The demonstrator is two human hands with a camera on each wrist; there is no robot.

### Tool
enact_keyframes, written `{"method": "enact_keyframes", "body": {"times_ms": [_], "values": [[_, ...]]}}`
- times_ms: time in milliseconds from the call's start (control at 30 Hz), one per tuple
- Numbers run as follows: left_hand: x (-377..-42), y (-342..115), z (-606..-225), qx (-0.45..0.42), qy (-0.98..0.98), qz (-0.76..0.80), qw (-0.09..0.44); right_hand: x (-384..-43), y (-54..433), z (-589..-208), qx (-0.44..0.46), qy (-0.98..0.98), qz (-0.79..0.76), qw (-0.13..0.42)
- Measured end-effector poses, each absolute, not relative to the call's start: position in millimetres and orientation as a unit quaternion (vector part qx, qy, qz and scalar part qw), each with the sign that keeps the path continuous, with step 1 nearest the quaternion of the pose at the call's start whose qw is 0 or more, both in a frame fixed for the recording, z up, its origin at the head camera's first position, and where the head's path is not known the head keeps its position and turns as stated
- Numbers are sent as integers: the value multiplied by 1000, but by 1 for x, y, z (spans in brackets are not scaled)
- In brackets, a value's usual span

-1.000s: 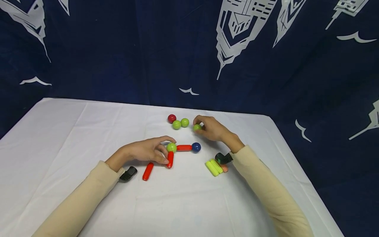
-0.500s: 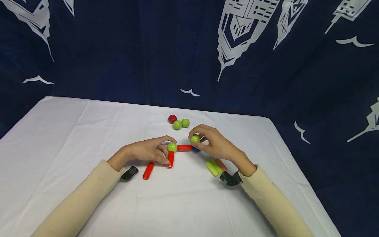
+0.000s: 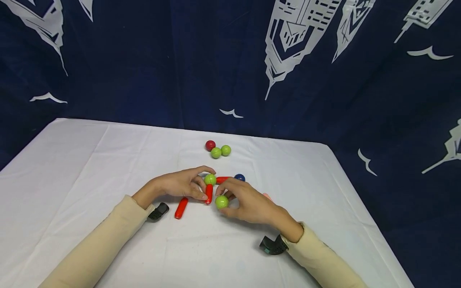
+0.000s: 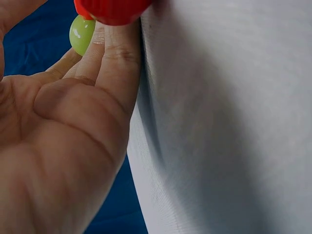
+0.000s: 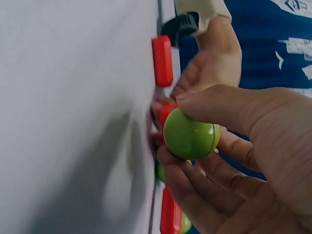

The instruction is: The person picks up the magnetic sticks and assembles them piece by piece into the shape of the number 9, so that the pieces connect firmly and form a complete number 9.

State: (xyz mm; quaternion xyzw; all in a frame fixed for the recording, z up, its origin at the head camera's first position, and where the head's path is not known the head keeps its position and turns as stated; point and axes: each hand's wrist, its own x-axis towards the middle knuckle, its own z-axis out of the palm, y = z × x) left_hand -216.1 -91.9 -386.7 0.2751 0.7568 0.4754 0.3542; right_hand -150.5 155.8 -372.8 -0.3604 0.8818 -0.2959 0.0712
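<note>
My right hand (image 3: pixel 248 202) pinches a green ball (image 3: pixel 221 202) between thumb and fingers, just off the near end of a red rod (image 3: pixel 209 193). In the right wrist view that green ball (image 5: pixel 191 134) fills the grip. My left hand (image 3: pixel 180 184) holds the red rod with its thumb near the rod's end, its fingers reaching around a second green ball (image 3: pixel 210 179). From this ball a further red rod (image 3: pixel 222 180) runs right to a blue ball (image 3: pixel 239 177), partly behind my right hand. The left wrist view has the held rod (image 4: pixel 114 9) cropped at its top edge.
A loose red rod (image 3: pixel 181 208) lies below my left hand. Farther back sit a dark red ball (image 3: pixel 210 145) and two green balls (image 3: pixel 221 151). An orange piece (image 3: pixel 267 196) peeks out behind my right hand. All rest on a white cloth-covered table (image 3: pixel 119 160).
My right hand has carried its green ball from the back of the table toward me and left, to the red rod's near end. It now hides the yellow-green rods. My left hand stays put.
</note>
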Motion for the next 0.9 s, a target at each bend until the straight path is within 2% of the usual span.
{"method": "enact_keyframes", "body": {"times_ms": [333, 900], "values": [[-215, -92, -389, 279, 763, 471, 345, -140, 141, -383, -342, 900, -260, 71], [-215, -91, -389, 288, 764, 468, 338, -140, 137, -383, -338, 901, -264, 63]]}}
